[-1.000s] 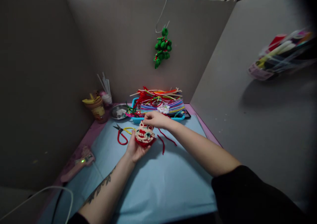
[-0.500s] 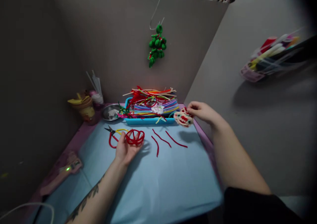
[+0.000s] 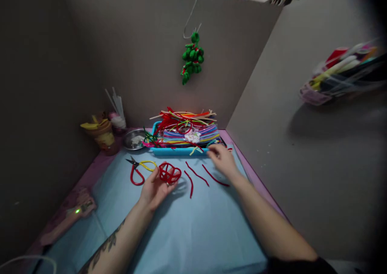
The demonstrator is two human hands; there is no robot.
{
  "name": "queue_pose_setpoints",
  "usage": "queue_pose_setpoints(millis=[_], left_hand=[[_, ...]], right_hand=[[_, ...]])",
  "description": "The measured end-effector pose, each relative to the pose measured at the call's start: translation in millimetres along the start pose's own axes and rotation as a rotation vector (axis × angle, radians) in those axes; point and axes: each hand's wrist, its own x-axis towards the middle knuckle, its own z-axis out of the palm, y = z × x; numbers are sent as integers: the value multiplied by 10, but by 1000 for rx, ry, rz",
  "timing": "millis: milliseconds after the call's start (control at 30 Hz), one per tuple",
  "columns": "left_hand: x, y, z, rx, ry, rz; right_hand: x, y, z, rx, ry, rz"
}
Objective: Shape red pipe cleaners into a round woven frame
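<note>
My left hand [image 3: 157, 189] is closed around a rounded openwork frame of bent red pipe cleaners [image 3: 169, 173], held low over the blue cloth. My right hand [image 3: 222, 157] hovers at the right end of the blue tray [image 3: 178, 151], its fingers loosely curved and a little apart, with nothing visible in them. Just behind that wrist a small bit of red shows; the hand hides most of whatever it belongs to. Between the hands lie three short red pipe cleaners [image 3: 198, 174]. Scissors [image 3: 137, 169] with one red and one yellow handle lie left of my left hand.
The tray holds heaped coloured pipe cleaners [image 3: 189, 122]. A metal bowl [image 3: 134, 140] and a plant-pot-like container [image 3: 105, 137] stand left. A pink glue gun [image 3: 75, 213] rests at the left edge. A green ornament [image 3: 192, 58] hangs behind; a filled pink basket [image 3: 316, 94] is on the right wall.
My right hand has moved left and down towards the tray, and the cream-and-red piece it held is no longer seen in its fingers. My left hand has shifted slightly right with the red frame.
</note>
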Motion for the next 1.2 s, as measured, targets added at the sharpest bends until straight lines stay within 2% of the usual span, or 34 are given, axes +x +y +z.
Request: queue_pose_setpoints(millis=[67,100,167,233,333,400,467,567,633,733,833,967,1100,1200], left_hand=[[-9,-25,6,20,-39,-14],[-17,-39,9,32,-57,-22],[-38,-70,18,54,-78,-27],[-65,-99,35,86,-68,10],[-100,-134,69,155,-35,44],[-106,-152,81,244,-12,38],[-92,-164,72,393,67,90],[-56,-176,32,603,219,255],[-41,-183,12,598,189,234],[-40,-192,2,435,77,89],[-35,-187,-14,316,37,55],[-18,-164,-30,267,12,33],[-35,-161,26,296,-103,20],[-51,-178,51,327,-87,46]], right_hand=[[-281,-328,224,320,-130,-321],[-407,-468,335,416,-170,-406],[-590,-661,521,514,-195,-412],[-662,-725,643,593,-168,-298],[-625,-644,729,816,-233,-117],[-573,-544,752,1054,-239,35],[-534,-449,762,1345,-211,239],[-522,-347,756,1722,-317,544],[-539,-317,749,1842,-404,679],[-578,-327,752,1872,-496,754],[-606,-363,764,1819,-577,747],[-618,-394,774,1740,-549,730],[-636,-417,784,1627,-543,703],[-655,-444,799,1520,-515,682]])
